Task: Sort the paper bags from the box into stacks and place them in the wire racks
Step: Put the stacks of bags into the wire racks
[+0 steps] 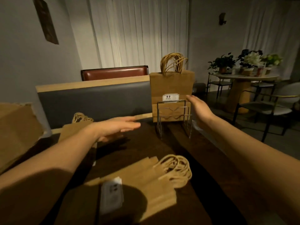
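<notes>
While both arms reach out, left hand hovers flat, fingers straight | right hand spread beside wire rack holding upright paper bags | flat bag stack on tabletop

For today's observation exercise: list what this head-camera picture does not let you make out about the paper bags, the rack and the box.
- Cardboard box: cut off by the left edge; contents unseen.
- Stack of bags at left: mostly hidden by the left hand and forearm.
- Label on the near stack: motion-blurred, unreadable.
- Wire rack: its number of slots is unclear in dim light.
- Right hand: fingers blurred; contact with the rack is uncertain.
</notes>
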